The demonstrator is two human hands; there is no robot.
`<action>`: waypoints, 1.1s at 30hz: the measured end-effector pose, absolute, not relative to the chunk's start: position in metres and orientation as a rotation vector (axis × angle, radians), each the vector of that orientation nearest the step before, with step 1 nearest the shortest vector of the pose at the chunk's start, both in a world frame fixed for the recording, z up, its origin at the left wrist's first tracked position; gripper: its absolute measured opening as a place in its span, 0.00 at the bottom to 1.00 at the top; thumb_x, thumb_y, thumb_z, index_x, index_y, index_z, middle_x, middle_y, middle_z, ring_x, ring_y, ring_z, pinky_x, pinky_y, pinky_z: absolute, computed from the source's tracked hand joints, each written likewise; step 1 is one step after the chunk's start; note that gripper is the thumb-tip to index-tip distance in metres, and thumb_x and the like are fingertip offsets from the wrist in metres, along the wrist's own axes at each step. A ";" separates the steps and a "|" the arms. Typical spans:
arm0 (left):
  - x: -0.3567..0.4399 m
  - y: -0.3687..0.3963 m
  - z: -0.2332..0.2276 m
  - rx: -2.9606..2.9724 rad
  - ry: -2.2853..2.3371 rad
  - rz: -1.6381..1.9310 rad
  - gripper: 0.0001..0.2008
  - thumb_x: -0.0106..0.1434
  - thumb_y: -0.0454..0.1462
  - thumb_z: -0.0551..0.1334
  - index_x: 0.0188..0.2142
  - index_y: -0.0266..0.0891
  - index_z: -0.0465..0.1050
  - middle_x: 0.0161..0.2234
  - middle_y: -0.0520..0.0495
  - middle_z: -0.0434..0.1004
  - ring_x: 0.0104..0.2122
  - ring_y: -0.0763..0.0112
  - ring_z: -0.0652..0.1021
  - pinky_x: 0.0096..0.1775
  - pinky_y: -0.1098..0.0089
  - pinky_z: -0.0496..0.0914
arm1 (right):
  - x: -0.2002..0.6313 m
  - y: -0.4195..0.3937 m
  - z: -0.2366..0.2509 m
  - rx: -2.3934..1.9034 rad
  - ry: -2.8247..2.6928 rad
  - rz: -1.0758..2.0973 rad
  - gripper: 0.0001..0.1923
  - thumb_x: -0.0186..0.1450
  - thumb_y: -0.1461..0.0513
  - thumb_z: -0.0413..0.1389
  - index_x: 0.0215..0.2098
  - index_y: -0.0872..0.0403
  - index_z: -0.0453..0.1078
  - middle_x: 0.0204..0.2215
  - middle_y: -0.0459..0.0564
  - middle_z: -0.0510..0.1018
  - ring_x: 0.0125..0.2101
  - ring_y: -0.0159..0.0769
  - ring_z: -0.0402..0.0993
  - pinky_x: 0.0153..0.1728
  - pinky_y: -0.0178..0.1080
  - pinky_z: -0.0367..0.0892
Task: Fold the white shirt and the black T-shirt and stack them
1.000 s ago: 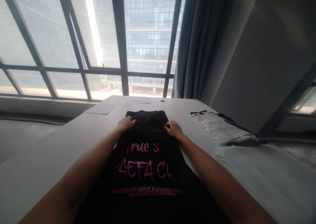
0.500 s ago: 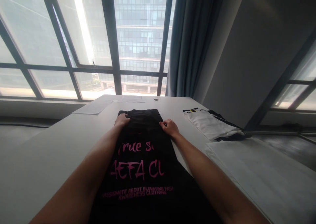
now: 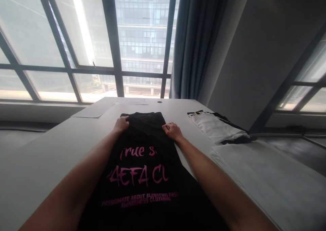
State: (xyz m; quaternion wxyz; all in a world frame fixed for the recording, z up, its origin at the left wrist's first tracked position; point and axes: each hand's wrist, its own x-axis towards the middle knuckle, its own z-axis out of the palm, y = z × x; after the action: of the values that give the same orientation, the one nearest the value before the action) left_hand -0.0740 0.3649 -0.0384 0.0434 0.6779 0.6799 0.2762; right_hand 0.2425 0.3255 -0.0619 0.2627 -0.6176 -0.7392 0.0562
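Observation:
A black T-shirt with pink lettering lies flat and lengthwise on a white table, its sides folded in to a narrow strip. My left hand rests on the shirt's left edge near the far end, fingers curled onto the cloth. My right hand pinches the right edge at the same height. Both forearms reach out along the shirt's two sides.
Folded white and black garments lie on the table to the right, with a large white sheet nearer me. Papers lie at the far left of the table. Beyond are big windows and a blue curtain.
The view has swung a little to the right. Both hands stay on the shirt's far edges, hardly shifted.

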 end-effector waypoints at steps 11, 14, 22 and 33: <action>-0.070 0.335 -0.021 1.735 1.731 0.728 0.40 0.49 0.38 0.72 0.62 0.39 0.65 0.55 0.36 0.74 0.42 0.54 0.80 0.38 0.67 0.76 | 0.240 0.324 -0.063 -1.718 -2.066 0.070 0.17 0.68 0.51 0.54 0.49 0.50 0.75 0.50 0.52 0.73 0.52 0.42 0.66 0.52 0.42 0.60; -0.070 0.327 -0.017 1.747 1.696 0.729 0.37 0.48 0.33 0.71 0.59 0.39 0.69 0.53 0.38 0.75 0.39 0.58 0.81 0.34 0.70 0.75 | 0.240 0.324 -0.063 -1.711 -2.066 0.059 0.17 0.67 0.51 0.55 0.49 0.50 0.75 0.50 0.52 0.73 0.52 0.42 0.66 0.52 0.42 0.60; -0.067 0.323 -0.011 1.633 1.797 0.723 0.27 0.51 0.30 0.64 0.53 0.31 0.74 0.45 0.37 0.80 0.33 0.61 0.81 0.25 0.74 0.73 | 0.240 0.325 -0.064 -1.706 -2.074 0.054 0.17 0.67 0.51 0.55 0.48 0.49 0.75 0.50 0.52 0.73 0.52 0.43 0.66 0.53 0.43 0.60; -0.060 0.327 0.000 1.908 1.981 0.550 0.29 0.51 0.28 0.64 0.55 0.35 0.74 0.44 0.39 0.81 0.32 0.60 0.82 0.32 0.70 0.76 | 0.241 0.324 -0.064 -1.705 -2.079 0.052 0.17 0.68 0.51 0.54 0.49 0.50 0.74 0.51 0.52 0.73 0.52 0.43 0.66 0.53 0.43 0.59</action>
State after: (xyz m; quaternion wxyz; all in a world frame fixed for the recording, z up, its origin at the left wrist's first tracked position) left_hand -0.0596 0.3272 0.0004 0.1676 0.6705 0.6964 0.1933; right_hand 0.2412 0.3242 -0.0638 0.2241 -0.6179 -0.7534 0.0188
